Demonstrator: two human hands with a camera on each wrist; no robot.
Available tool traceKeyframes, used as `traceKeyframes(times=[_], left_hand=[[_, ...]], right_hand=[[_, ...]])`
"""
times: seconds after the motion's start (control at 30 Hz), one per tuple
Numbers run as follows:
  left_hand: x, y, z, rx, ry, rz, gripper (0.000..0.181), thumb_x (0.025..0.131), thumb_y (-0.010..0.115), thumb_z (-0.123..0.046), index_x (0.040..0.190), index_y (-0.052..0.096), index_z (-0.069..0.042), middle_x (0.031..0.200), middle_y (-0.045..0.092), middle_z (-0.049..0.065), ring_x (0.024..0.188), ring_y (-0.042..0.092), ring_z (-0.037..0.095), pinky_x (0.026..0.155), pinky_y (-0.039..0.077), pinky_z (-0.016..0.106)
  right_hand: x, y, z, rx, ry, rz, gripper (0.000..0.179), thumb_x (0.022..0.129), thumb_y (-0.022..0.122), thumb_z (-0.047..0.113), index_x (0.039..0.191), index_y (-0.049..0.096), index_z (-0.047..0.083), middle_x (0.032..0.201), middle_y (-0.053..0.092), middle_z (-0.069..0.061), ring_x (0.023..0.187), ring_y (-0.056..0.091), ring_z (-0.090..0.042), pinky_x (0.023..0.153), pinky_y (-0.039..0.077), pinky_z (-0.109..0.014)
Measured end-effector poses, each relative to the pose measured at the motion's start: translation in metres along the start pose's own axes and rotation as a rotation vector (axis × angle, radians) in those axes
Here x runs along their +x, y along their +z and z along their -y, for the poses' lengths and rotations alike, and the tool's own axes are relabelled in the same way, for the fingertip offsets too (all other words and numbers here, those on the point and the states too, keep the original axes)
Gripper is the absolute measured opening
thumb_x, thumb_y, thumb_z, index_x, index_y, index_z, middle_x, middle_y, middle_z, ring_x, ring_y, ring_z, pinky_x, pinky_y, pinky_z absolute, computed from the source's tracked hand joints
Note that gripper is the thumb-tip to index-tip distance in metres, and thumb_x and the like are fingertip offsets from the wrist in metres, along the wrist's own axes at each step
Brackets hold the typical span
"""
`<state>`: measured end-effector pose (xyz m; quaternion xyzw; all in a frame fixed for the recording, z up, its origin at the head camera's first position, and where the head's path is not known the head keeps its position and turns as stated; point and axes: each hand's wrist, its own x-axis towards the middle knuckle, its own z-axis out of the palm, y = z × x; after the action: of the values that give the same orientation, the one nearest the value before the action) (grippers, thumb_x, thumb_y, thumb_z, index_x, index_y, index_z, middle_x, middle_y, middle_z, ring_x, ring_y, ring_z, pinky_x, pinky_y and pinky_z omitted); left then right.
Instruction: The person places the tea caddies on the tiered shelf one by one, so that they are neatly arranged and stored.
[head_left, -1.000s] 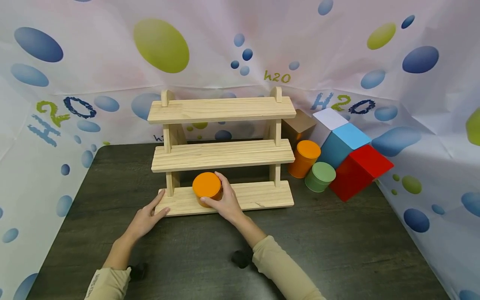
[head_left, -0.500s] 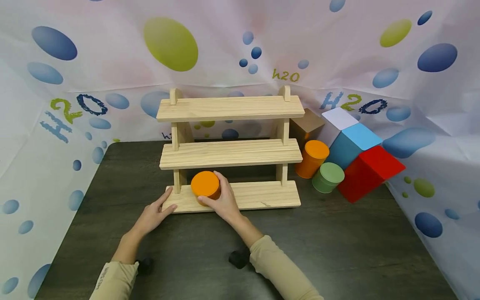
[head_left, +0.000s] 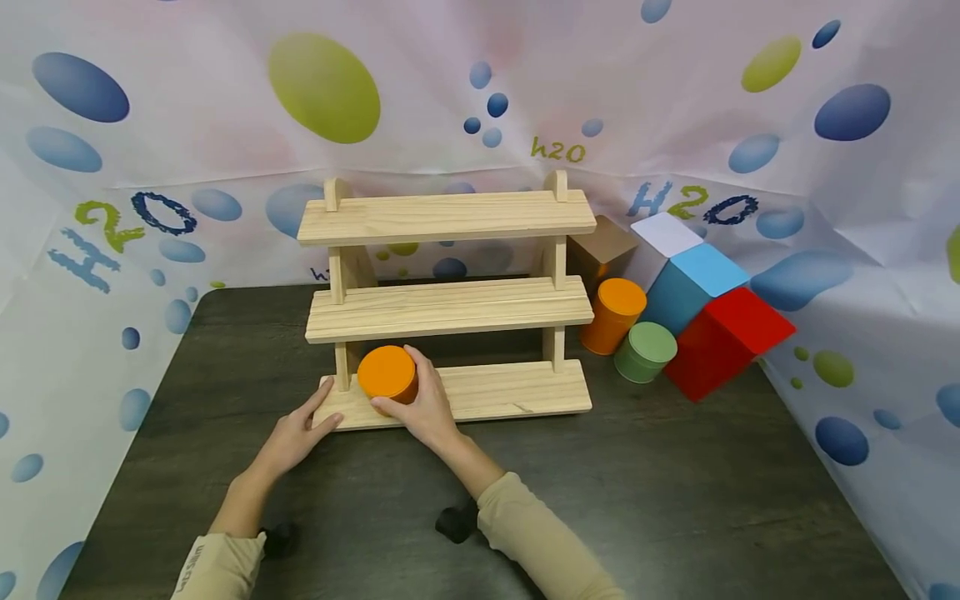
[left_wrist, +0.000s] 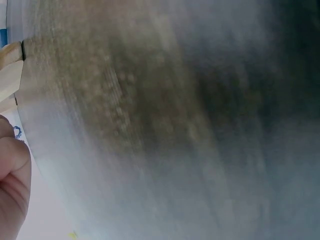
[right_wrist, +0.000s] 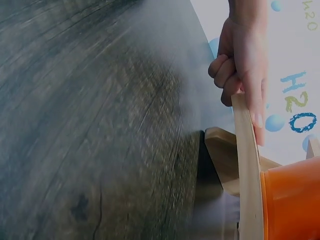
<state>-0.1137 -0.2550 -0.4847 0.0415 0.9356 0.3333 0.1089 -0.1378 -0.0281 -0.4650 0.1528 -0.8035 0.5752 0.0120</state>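
Note:
A three-tier wooden shelf rack (head_left: 506, 389) stands on the dark table. In the head view my left hand (head_left: 291, 440) grips the left end of its lowest board. The right wrist view shows that hand's thumb on the board's upper face and its other fingers curled underneath. My right hand (head_left: 426, 410) holds a round orange canister (head_left: 387, 372) by its side, thumb in front and fingers behind. The canister is upright near the left end of the lowest board; its base (right_wrist: 292, 200) touches the wood in the right wrist view.
Right of the rack stand a taller orange canister (head_left: 615, 315), a green canister (head_left: 645, 352), and red (head_left: 720, 342), blue (head_left: 692, 285), white (head_left: 660, 237) and brown (head_left: 602, 250) boxes. A patterned cloth (head_left: 450, 100) hangs behind the dark table (head_left: 675, 500).
My right hand has moved the orange canister left along the lowest board, closer to the left support. My left hand keeps its grip on the board's end. The head view has shifted slightly.

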Motion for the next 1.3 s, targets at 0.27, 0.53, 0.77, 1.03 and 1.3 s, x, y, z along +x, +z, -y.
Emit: traceKeyframes(times=[0.27,0.53,0.77,1.03,1.3], left_hand=[[-0.001,-0.001,-0.002,0.002,-0.011,0.003,0.071,0.093,0.048,-0.043,0.147,0.015,-0.012,0.14,0.027,0.03,0.12,0.038,0.05,0.09,0.035,0.062],[-0.003,-0.002,-0.003,0.006,-0.002,0.004,0.07,0.093,0.048,-0.041,0.147,0.014,-0.011,0.14,0.026,0.032,0.117,0.04,0.051,0.088,0.036,0.061],[-0.001,-0.002,-0.002,0.018,-0.007,0.005,0.07,0.093,0.048,-0.042,0.147,0.015,-0.011,0.137,0.03,0.033,0.105,0.051,0.044,0.085,0.04,0.058],[-0.001,-0.002,-0.004,0.016,-0.024,0.017,0.071,0.093,0.048,-0.042,0.147,0.015,-0.011,0.138,0.028,0.032,0.116,0.043,0.049,0.088,0.038,0.06],[-0.002,-0.002,-0.006,0.026,-0.026,0.022,0.071,0.093,0.047,-0.043,0.147,0.014,-0.011,0.138,0.028,0.033,0.111,0.047,0.048,0.087,0.039,0.059]], right_hand=[[0.0,0.009,0.004,-0.079,-0.022,-0.047,0.081,0.074,0.076,0.03,0.138,0.031,0.007,0.128,0.046,-0.011,0.113,0.046,-0.025,0.093,0.041,-0.044],[0.003,0.013,0.006,-0.072,-0.028,-0.028,0.082,0.075,0.075,0.03,0.139,0.03,0.006,0.128,0.045,-0.012,0.113,0.045,-0.024,0.095,0.04,-0.041],[0.003,0.013,0.009,-0.069,-0.016,-0.018,0.081,0.075,0.075,0.029,0.139,0.03,0.006,0.127,0.045,-0.012,0.112,0.045,-0.023,0.095,0.04,-0.04],[0.003,0.013,0.01,-0.06,0.0,-0.009,0.081,0.076,0.075,0.029,0.139,0.029,0.007,0.127,0.045,-0.012,0.112,0.044,-0.023,0.094,0.04,-0.04],[0.004,0.013,0.01,-0.088,0.004,0.03,0.083,0.077,0.074,0.032,0.141,0.026,0.009,0.13,0.043,-0.012,0.114,0.044,-0.023,0.095,0.039,-0.041]])
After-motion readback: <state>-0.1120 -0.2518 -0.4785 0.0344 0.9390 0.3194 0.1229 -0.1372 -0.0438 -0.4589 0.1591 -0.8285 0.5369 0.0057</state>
